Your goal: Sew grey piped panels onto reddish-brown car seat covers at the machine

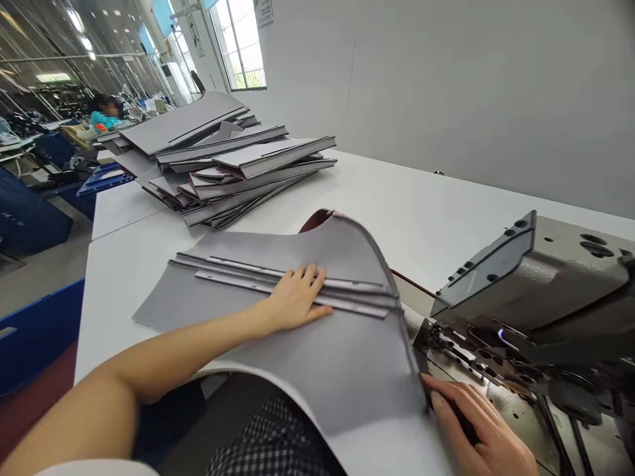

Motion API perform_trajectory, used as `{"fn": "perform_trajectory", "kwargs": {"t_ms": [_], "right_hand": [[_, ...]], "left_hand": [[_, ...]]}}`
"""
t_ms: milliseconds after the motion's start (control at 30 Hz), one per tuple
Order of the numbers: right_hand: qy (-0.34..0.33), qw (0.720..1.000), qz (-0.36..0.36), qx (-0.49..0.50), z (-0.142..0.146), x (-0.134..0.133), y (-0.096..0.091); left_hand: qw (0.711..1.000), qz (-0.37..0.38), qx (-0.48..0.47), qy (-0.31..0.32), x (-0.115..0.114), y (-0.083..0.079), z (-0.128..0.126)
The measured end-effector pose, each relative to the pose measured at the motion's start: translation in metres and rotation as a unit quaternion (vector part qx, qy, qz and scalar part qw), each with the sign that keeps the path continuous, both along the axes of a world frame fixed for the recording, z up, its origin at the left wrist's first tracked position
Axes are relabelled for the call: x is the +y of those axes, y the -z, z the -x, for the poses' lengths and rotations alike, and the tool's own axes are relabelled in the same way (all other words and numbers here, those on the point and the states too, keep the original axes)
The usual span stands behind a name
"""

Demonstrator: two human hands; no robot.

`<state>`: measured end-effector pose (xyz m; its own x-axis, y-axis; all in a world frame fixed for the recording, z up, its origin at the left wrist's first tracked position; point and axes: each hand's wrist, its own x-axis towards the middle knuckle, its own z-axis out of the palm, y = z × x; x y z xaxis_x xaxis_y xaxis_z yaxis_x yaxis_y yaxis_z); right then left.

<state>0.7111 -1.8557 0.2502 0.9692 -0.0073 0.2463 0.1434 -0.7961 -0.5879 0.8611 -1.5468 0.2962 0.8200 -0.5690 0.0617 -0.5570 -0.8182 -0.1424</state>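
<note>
A large grey sheet of leather-like material [337, 357] lies curved over the white table [436, 218] in front of me, with a dark red underside showing at its raised top edge. My left hand [296, 297] rests flat on it, fingers stretched out over its folded seam strips. My right hand [479, 423] lies at the sheet's right edge beside the sewing machine [536, 291], fingers extended and pressing down; the thumb side is hidden.
A tall, messy stack of similar grey pieces [223, 165] sits at the far left of the table. Blue crates [30, 211] stand on the floor to the left. Another person [106, 114] sits far back. A grey wall runs behind the table.
</note>
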Motion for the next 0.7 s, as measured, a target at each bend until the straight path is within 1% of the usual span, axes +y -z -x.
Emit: {"fn": "perform_trajectory", "kwargs": {"t_ms": [67, 100, 133, 167, 233, 267, 300, 333, 367, 400, 433, 467, 500, 533, 567, 600, 633, 667, 700], "right_hand": [[-0.007, 0.999, -0.034, 0.032, 0.003, 0.005, -0.002], [-0.014, 0.997, -0.051, 0.059, 0.003, 0.010, -0.003], [-0.020, 0.993, -0.067, 0.094, 0.003, 0.016, -0.005], [-0.022, 0.987, -0.086, 0.133, 0.002, 0.023, -0.006], [-0.029, 0.962, -0.160, 0.218, -0.001, 0.038, -0.011], [-0.043, 0.939, -0.218, 0.262, -0.002, 0.046, -0.015], [-0.065, 0.907, -0.285, 0.303, -0.003, 0.052, -0.018], [-0.094, 0.866, -0.354, 0.340, -0.004, 0.057, -0.022], [-0.122, 0.821, -0.415, 0.374, -0.004, 0.060, -0.026], [-0.142, 0.779, -0.461, 0.400, -0.004, 0.062, -0.030], [-0.154, 0.747, -0.491, 0.421, -0.003, 0.062, -0.033], [-0.160, 0.725, -0.508, 0.436, -0.001, 0.060, -0.037], [-0.163, 0.713, -0.514, 0.448, 0.001, 0.058, -0.040], [-0.168, 0.709, -0.511, 0.456, 0.003, 0.054, -0.043], [-0.175, 0.712, -0.503, 0.457, 0.005, 0.051, -0.045], [-0.179, 0.725, -0.492, 0.448, 0.006, 0.048, -0.046], [-0.175, 0.751, -0.471, 0.428, 0.008, 0.044, -0.046], [-0.160, 0.795, -0.431, 0.396, 0.009, 0.041, -0.046], [-0.132, 0.852, -0.368, 0.347, 0.010, 0.038, -0.044]], "left_hand": [[0.998, -0.036, 0.057, 0.009, 0.022, -0.019, 0.029], [0.995, -0.052, 0.087, 0.016, 0.027, -0.031, 0.039], [0.992, -0.059, 0.109, 0.033, 0.027, -0.044, 0.044], [0.990, -0.056, 0.115, 0.065, 0.023, -0.057, 0.045], [0.983, -0.022, 0.085, 0.159, 0.002, -0.081, 0.031], [0.977, -0.013, 0.076, 0.197, -0.012, -0.090, 0.019], [0.972, -0.023, 0.091, 0.216, -0.027, -0.097, 0.005], [0.965, -0.057, 0.141, 0.213, -0.041, -0.103, -0.011], [0.950, -0.107, 0.213, 0.203, -0.055, -0.107, -0.026], [0.930, -0.146, 0.274, 0.198, -0.067, -0.110, -0.039], [0.907, -0.176, 0.327, 0.200, -0.077, -0.112, -0.049], [0.888, -0.191, 0.361, 0.213, -0.084, -0.115, -0.057], [0.873, -0.193, 0.384, 0.230, -0.090, -0.117, -0.062], [0.861, -0.190, 0.406, 0.240, -0.093, -0.120, -0.064], [0.851, -0.184, 0.425, 0.246, -0.095, -0.124, -0.063], [0.846, -0.178, 0.435, 0.252, -0.095, -0.127, -0.061], [0.849, -0.170, 0.428, 0.259, -0.093, -0.131, -0.058], [0.862, -0.160, 0.400, 0.266, -0.090, -0.134, -0.055], [0.884, -0.147, 0.351, 0.273, -0.086, -0.138, -0.052]]}}
